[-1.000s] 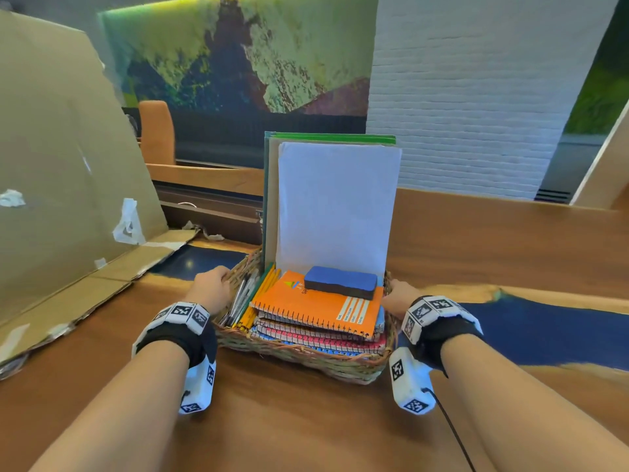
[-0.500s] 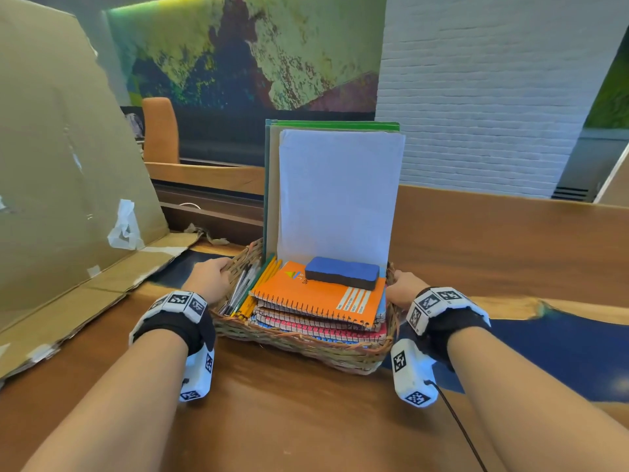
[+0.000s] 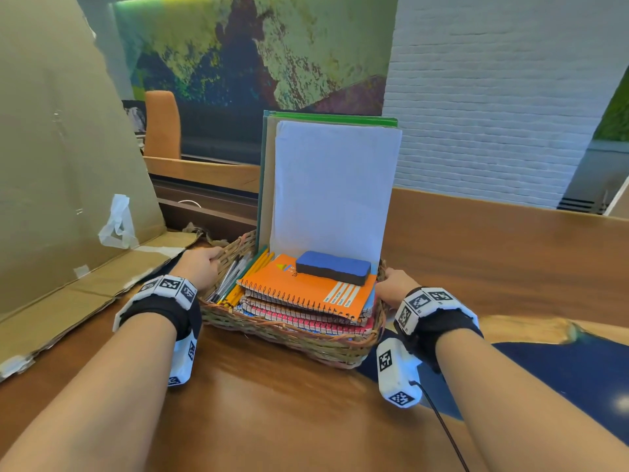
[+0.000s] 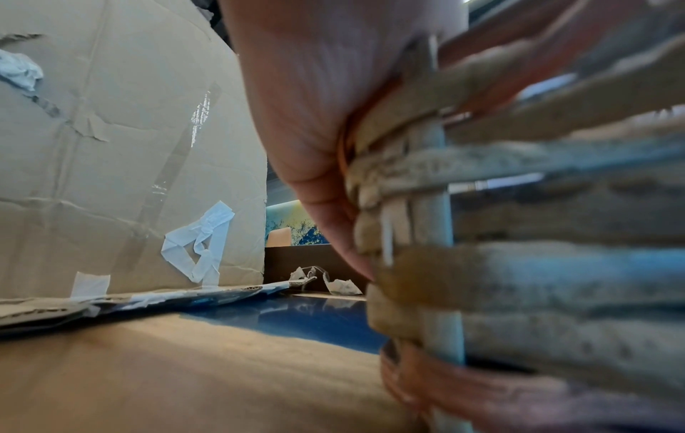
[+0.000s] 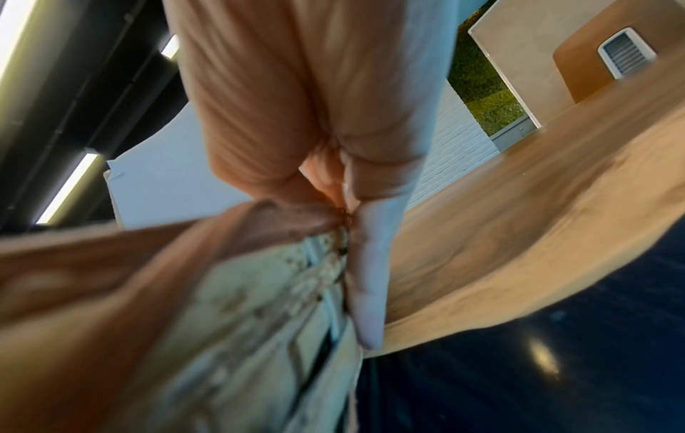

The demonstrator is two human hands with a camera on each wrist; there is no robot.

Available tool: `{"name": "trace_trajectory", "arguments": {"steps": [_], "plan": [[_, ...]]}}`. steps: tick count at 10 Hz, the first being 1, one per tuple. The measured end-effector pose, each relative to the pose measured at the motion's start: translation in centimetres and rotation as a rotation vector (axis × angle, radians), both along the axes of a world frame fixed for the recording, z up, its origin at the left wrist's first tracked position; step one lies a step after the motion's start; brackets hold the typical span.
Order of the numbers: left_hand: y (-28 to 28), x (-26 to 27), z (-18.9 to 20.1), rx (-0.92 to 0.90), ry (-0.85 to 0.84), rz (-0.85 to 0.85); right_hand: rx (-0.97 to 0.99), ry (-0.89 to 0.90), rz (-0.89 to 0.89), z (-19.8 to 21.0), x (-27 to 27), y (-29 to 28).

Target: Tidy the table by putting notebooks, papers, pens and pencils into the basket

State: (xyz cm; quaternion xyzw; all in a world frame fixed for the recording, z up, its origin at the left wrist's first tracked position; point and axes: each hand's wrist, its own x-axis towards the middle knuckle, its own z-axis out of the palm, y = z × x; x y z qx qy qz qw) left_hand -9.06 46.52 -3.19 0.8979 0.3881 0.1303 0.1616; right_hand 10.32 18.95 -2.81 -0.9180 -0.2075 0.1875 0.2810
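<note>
A wicker basket (image 3: 292, 338) sits on the wooden table, full. A stack of spiral notebooks lies in it, the top one orange (image 3: 306, 291), with a blue eraser block (image 3: 333, 267) on top. White papers (image 3: 332, 189) and green folders (image 3: 326, 116) stand upright at its back. Pens and yellow pencils (image 3: 238, 277) lie along its left side. My left hand (image 3: 200, 265) grips the basket's left rim (image 4: 426, 140). My right hand (image 3: 391, 287) grips the right rim (image 5: 318, 222), fingers curled over the edge.
A large taped cardboard sheet (image 3: 61, 158) leans at the left, its flap lying on the table. A raised wooden ledge (image 3: 510, 233) runs behind the basket. The table has a dark blue inlay (image 3: 544, 369) at the right. An orange chair (image 3: 161, 124) stands beyond.
The basket with both hands on its rims has shifted slightly left and away across the table; both grips stay the same.
</note>
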Motion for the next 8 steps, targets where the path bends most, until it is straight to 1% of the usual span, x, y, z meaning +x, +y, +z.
{"name": "trace_trajectory", "arguments": {"steps": [2, 3, 4, 5, 6, 7, 8], "plan": [[0.1, 0.3, 0.2, 0.031, 0.041, -0.019, 0.033, 0.025, 0.005, -0.2, 0.3, 0.5], [0.0, 0.2, 0.3, 0.029, 0.064, -0.027, 0.02, 0.02, -0.009, 0.0, -0.1, 0.4], [-0.2, 0.2, 0.6, 0.032, 0.066, -0.023, -0.03, -0.014, -0.025, 0.2, -0.5, 0.5], [-0.7, -0.1, 1.3, 0.007, 0.028, 0.029, -0.012, -0.029, -0.041, 0.4, -1.2, 0.5], [-1.4, -0.3, 2.0, 0.028, 0.003, 0.029, 0.085, 0.038, -0.087, 0.0, -1.6, -0.1], [-3.2, -0.9, 3.2, 0.069, -0.026, -0.011, 0.141, 0.107, -0.098, 0.3, -2.5, -1.6], [-5.4, -0.8, 4.0, 0.106, -0.04, -0.054, 0.151, 0.085, -0.089, 1.3, -3.5, -3.6]]}}
